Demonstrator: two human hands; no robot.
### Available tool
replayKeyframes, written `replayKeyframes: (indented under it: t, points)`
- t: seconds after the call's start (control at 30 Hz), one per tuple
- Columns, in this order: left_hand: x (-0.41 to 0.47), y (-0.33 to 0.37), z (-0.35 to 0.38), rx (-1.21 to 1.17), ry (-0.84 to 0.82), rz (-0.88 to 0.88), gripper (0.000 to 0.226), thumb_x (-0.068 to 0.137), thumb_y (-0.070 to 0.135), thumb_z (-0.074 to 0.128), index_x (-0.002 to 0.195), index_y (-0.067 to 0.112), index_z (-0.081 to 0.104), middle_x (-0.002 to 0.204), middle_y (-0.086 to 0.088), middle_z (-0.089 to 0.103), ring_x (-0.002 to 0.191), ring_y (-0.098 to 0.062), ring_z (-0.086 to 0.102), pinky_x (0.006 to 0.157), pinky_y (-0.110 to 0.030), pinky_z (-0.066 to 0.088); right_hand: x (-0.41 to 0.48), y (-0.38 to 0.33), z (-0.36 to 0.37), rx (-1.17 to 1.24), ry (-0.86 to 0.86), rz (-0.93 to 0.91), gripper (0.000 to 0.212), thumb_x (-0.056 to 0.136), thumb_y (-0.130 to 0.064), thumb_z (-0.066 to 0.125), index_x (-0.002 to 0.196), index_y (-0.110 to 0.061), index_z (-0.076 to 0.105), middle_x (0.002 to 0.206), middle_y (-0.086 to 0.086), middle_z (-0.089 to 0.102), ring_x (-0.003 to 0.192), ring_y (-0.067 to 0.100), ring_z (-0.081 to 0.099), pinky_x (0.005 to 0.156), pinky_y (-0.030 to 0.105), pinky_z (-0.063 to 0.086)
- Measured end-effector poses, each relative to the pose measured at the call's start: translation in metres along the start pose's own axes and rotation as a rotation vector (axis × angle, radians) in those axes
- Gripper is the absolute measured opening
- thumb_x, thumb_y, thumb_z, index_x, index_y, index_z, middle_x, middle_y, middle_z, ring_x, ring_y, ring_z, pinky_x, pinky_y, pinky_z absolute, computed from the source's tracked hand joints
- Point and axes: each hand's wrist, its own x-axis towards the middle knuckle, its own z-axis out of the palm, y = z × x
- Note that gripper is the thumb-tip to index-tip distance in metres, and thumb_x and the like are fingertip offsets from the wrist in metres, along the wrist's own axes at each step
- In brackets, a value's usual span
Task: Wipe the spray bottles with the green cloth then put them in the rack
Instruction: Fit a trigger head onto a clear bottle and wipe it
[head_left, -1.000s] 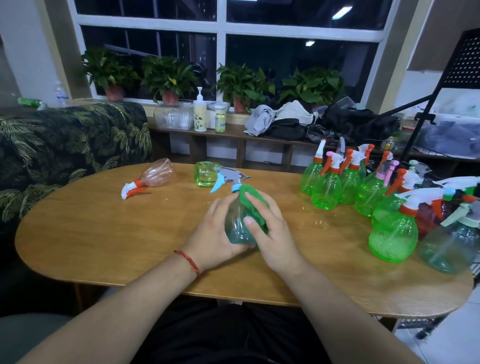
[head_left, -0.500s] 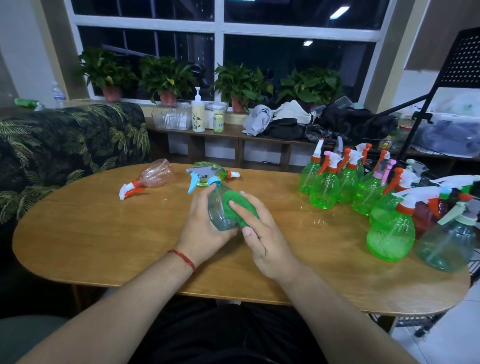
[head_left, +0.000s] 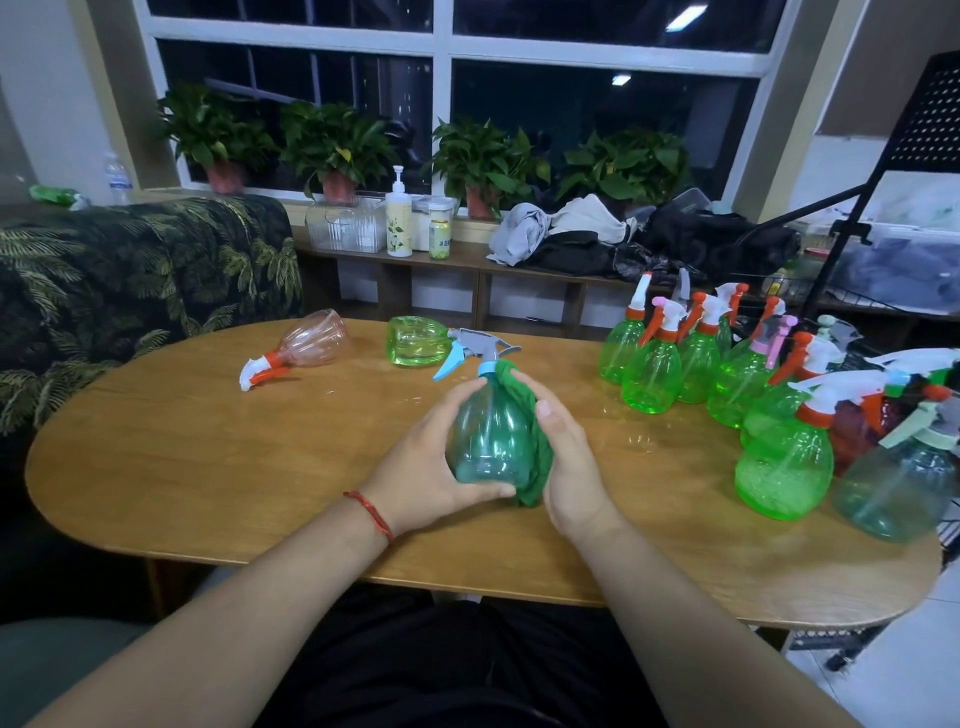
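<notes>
A teal see-through spray bottle (head_left: 488, 436) with a blue collar and grey trigger stands upright at the table's middle. My left hand (head_left: 423, 467) grips its left side and base. My right hand (head_left: 566, 457) presses the green cloth (head_left: 535, 447) against the bottle's right side, fingers curled round cloth and bottle. A pink bottle (head_left: 311, 345) and a light green bottle (head_left: 415, 342) lie on their sides farther back. Several upright green bottles (head_left: 654, 371) crowd the table's right end. The black wire rack (head_left: 810, 296) shows behind them at right.
The wooden oval table (head_left: 208, 467) has bare wood to the left of my hands. A palm-print sofa (head_left: 130, 275) stands at left. A low shelf (head_left: 467, 260) under the window carries plants, jars and clothes. A black stand (head_left: 883, 171) leans at the right.
The bottle went from tilted left to upright and sits nearer me. The green cloth slid from the bottle's front to its right side, from neck to base.
</notes>
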Motion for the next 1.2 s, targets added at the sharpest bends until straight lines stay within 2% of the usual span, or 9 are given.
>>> replayKeyframes:
  t: [0.23,0.4,0.47,0.53,0.63,0.8,0.9,1.0,1.2]
  points:
    - [0.002,-0.007,0.003,0.054,0.03,-0.004,0.121,0.066,0.046,0.101,0.162,0.027,0.03,0.16,0.008,0.046,0.147,-0.006,0.045,0.122,-0.038,0.04,-0.004,0.001,0.001,-0.448,0.011,-0.188,0.046,0.104,-0.041,0.053,0.144,-0.023,0.065,0.156,-0.01,0.051,0.152,0.005,0.039,0.125,0.023,0.028]
    - [0.003,-0.009,0.001,-0.012,0.197,-0.083,0.111,0.065,0.062,0.094,0.156,0.033,0.036,0.151,0.011,0.051,0.138,-0.007,0.054,0.114,-0.036,0.048,-0.011,-0.004,0.006,-0.637,-0.089,-0.326,0.042,0.107,-0.035,0.058,0.145,-0.02,0.066,0.163,-0.003,0.045,0.153,0.012,0.04,0.123,0.022,0.032]
    - [0.003,-0.01,-0.001,-0.042,0.24,-0.131,0.109,0.062,0.063,0.092,0.152,0.033,0.039,0.145,0.011,0.055,0.132,-0.006,0.058,0.111,-0.033,0.051,-0.013,-0.005,0.007,-0.674,-0.102,-0.359,0.038,0.107,-0.031,0.061,0.142,-0.019,0.068,0.163,-0.003,0.045,0.153,0.015,0.042,0.124,0.032,0.036]
    - [0.004,-0.011,-0.002,-0.097,0.278,-0.163,0.105,0.061,0.048,0.096,0.15,0.028,0.042,0.137,0.01,0.06,0.124,-0.004,0.063,0.106,-0.033,0.055,-0.014,-0.006,0.01,-0.707,-0.114,-0.407,0.037,0.107,-0.033,0.061,0.139,-0.018,0.071,0.163,-0.003,0.046,0.151,0.02,0.045,0.123,0.043,0.039]
    - [0.005,-0.014,-0.005,-0.143,0.299,-0.18,0.1,0.067,0.02,0.098,0.149,0.025,0.042,0.132,0.013,0.061,0.117,0.001,0.065,0.103,-0.038,0.057,-0.014,-0.004,0.012,-0.752,-0.123,-0.461,0.036,0.107,-0.03,0.06,0.14,-0.017,0.07,0.163,-0.004,0.045,0.151,0.02,0.044,0.124,0.042,0.038]
    - [0.003,-0.012,-0.003,-0.069,0.239,-0.114,0.111,0.063,0.06,0.094,0.155,0.03,0.04,0.149,0.008,0.052,0.135,-0.007,0.056,0.112,-0.029,0.048,-0.013,-0.003,0.01,-0.658,-0.089,-0.379,0.038,0.111,-0.03,0.052,0.145,-0.019,0.066,0.165,-0.006,0.043,0.154,0.019,0.041,0.125,0.037,0.036]
    - [0.002,-0.008,-0.002,0.03,0.148,-0.019,0.115,0.062,0.054,0.1,0.156,0.023,0.041,0.152,0.007,0.051,0.139,-0.007,0.052,0.116,-0.029,0.044,-0.008,0.002,0.006,-0.57,-0.021,-0.268,0.041,0.111,-0.03,0.05,0.149,-0.02,0.062,0.162,-0.007,0.047,0.154,0.012,0.04,0.128,0.034,0.032]
    - [0.0,-0.002,0.001,0.084,0.05,0.041,0.116,0.063,0.047,0.102,0.158,0.021,0.041,0.153,0.006,0.05,0.142,-0.006,0.048,0.119,-0.028,0.04,-0.004,0.002,0.005,-0.299,0.035,-0.089,0.044,0.109,-0.034,0.05,0.149,-0.021,0.061,0.152,-0.004,0.059,0.146,0.016,0.051,0.126,0.049,0.036]
    - [-0.003,0.001,-0.002,-0.05,-0.048,-0.047,0.115,0.069,0.043,0.1,0.16,0.044,0.03,0.154,0.025,0.049,0.141,0.005,0.048,0.116,-0.015,0.037,-0.002,-0.007,0.0,0.112,0.047,0.067,0.045,0.108,-0.031,0.049,0.144,-0.009,0.063,0.143,0.015,0.067,0.136,0.037,0.061,0.118,0.061,0.045]
